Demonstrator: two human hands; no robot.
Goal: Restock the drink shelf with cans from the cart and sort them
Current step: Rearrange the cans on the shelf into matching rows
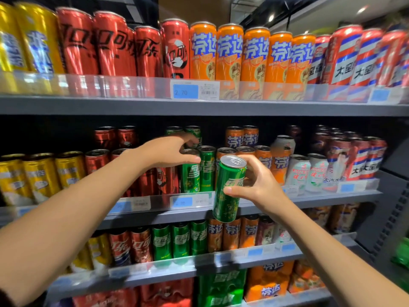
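We hold a green can [229, 188] in our right hand [259, 185], thumb curled across its front and fingers wrapped round the back, clamped at about mid-height. Its long axis runs nearly upright, leaning slightly so the silver pull-tab top points up and a little right, above the thumb; the base hangs below the grip, in front of the second shelf's edge [155, 214].

Our left hand [170, 151] reaches into that shelf, to the left of the held can and a little higher. Its fingers are curved over the top of a shelved green can [190, 173], thumb against its upper side; whether they truly grasp it we cannot tell for motion blur. A second green can [207, 167] stands upright between the two hands, with orange cans [263, 160] behind our right hand.
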